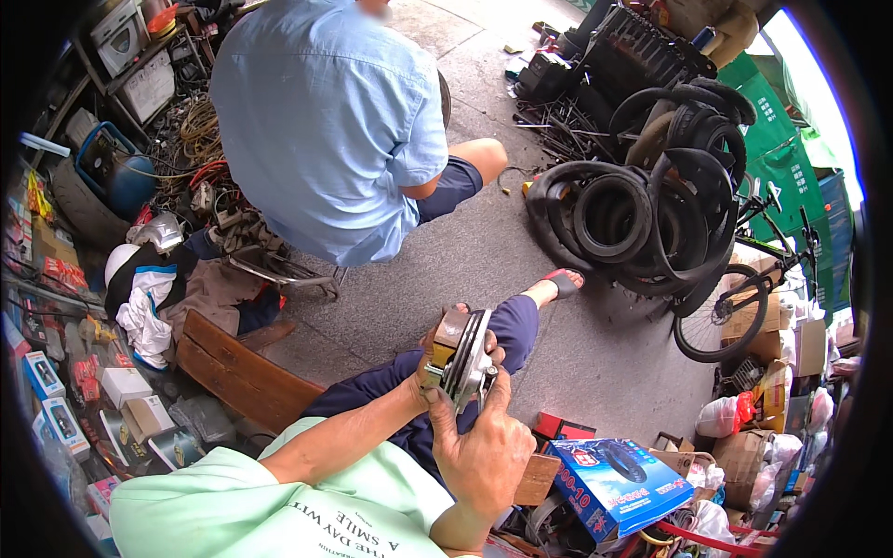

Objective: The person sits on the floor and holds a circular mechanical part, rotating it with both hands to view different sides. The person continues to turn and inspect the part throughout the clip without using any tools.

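Note:
A round metal part (462,367), stacked like discs with a grooved rim and a small bolt or lever on its face, is held upright over my lap. I cannot tell exactly what part it is. My left hand (433,349) grips it from the left, fingers wrapped behind and partly hidden. My right hand (484,454) is closed on its lower right side, thumb and index finger pressed against the face near the bolt. My thighs in dark trousers (372,386) lie beneath, beside a wooden bench (237,372).
Ahead sits a person in a blue shirt (326,130). Tyres (642,214) are heaped at the right, by a bicycle (744,298). A blue box (619,484) lies at my right. Boxed goods (60,418) and clothing (149,302) crowd the left.

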A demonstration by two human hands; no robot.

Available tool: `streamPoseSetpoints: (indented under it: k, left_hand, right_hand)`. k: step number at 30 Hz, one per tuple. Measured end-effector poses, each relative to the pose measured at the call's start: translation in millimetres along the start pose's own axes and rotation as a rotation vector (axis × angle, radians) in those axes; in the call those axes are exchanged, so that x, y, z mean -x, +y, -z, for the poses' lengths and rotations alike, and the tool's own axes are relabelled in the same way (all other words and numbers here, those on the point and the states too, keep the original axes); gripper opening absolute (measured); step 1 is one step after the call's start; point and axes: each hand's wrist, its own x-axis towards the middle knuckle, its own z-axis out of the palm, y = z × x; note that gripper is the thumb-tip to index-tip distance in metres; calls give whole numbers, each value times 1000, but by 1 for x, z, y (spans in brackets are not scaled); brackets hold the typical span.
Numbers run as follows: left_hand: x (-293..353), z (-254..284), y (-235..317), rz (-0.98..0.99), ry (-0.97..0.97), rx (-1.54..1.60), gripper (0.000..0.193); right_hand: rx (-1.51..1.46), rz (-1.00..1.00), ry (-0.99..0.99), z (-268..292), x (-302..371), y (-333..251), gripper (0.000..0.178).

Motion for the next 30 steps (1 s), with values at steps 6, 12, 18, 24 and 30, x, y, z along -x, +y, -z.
streamPoseSetpoints:
  k: [6, 12, 18, 24, 30]
  left_hand:
    - [4, 8, 5, 41, 15, -121, 62]
    - [-1, 18, 8, 45, 22, -94, 48]
    - [-4, 27, 7, 4, -21, -76, 41]
    - [-7, 14, 6, 9, 48, -109, 38]
    - [-6, 5, 3, -15, 61, -141, 36]
  right_hand:
    - [-3, 16, 33, -2, 0, 1, 93]
    - [-1, 33, 37, -1, -4, 8, 92]
    - [-60, 26, 53, -3, -3, 9, 93]
    - [-135, 6, 73, -5, -5, 13, 90]
    - [-197, 16, 121, -13, 3, 19, 88]
